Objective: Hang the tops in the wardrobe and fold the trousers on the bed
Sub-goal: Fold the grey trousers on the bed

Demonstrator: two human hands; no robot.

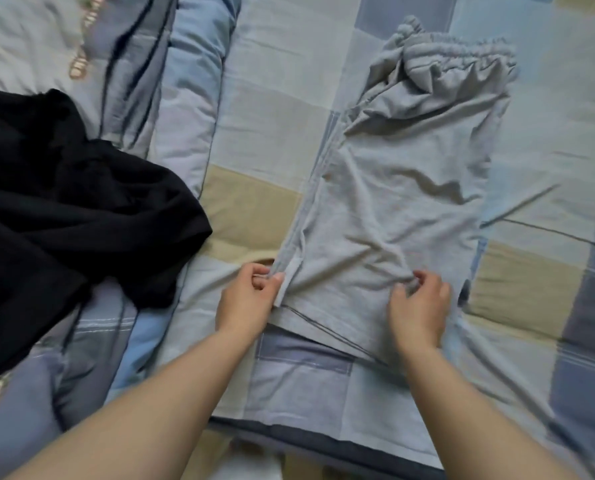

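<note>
Grey trousers (403, 188) lie lengthwise on the checked bed sheet (275, 126), elastic waistband at the far end, legs doubled one over the other. My left hand (245, 299) pinches the left edge of the fabric near the leg hems. My right hand (419, 306) pinches a bunch of the grey cloth on the right side of the same end. A crumpled black garment (60, 202) lies at the left of the bed, apart from both hands.
A blue-and-grey quilt (171, 81) is rolled along the left behind the black garment. The bed's near edge (289, 434) runs just below my forearms. Bare sheet lies to the right of the trousers.
</note>
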